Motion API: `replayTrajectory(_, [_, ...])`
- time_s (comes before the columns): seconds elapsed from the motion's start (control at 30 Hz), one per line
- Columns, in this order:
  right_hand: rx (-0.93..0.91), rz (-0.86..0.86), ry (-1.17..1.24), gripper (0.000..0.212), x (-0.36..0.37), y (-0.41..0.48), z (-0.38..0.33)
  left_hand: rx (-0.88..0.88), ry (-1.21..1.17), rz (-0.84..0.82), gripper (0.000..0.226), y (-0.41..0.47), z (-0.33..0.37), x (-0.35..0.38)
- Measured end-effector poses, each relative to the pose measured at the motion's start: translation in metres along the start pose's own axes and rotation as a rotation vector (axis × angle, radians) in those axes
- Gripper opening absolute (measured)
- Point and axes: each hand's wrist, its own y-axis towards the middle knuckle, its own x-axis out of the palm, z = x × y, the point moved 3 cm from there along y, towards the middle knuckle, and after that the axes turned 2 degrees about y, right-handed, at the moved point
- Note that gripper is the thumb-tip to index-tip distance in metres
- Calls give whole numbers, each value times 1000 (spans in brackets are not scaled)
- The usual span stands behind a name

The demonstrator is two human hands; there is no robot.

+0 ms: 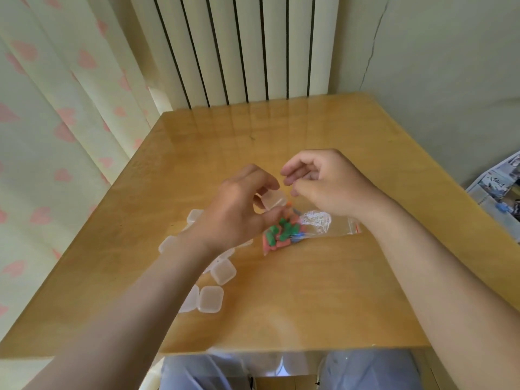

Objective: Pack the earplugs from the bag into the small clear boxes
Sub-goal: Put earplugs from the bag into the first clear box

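Observation:
My left hand (pixel 242 204) grips a small clear box (pixel 273 199) above the table, fingers curled round it. My right hand (pixel 323 181) hovers just right of the box with loosely curled fingers, and I cannot make out anything between them. Below the hands lies a clear zip bag (pixel 315 223) holding green, orange and blue earplugs (pixel 281 233) bunched at its left end. Several more small clear boxes (pixel 222 271) lie on the table under and beside my left forearm.
The wooden table (pixel 309 291) stands against a white radiator (pixel 239 46), with a curtain (pixel 56 122) on the left and a wall on the right. A newspaper (pixel 498 187) lies beyond the table's right edge. My knees show below the front edge.

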Motion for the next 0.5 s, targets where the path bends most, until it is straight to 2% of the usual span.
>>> replayTrajectory(0.1, [73,-95,151,26,-7,4,9,44,-58,95,33,16,-3,14])
replayTrajectory(0.33, [161,-125,538,23,-17,8,47,55,-271,61,41,28,-22,44])
replayTrajectory(0.5, [209,-112,599,19,-4,14,60,10,-277,135,27,18,-34,51])
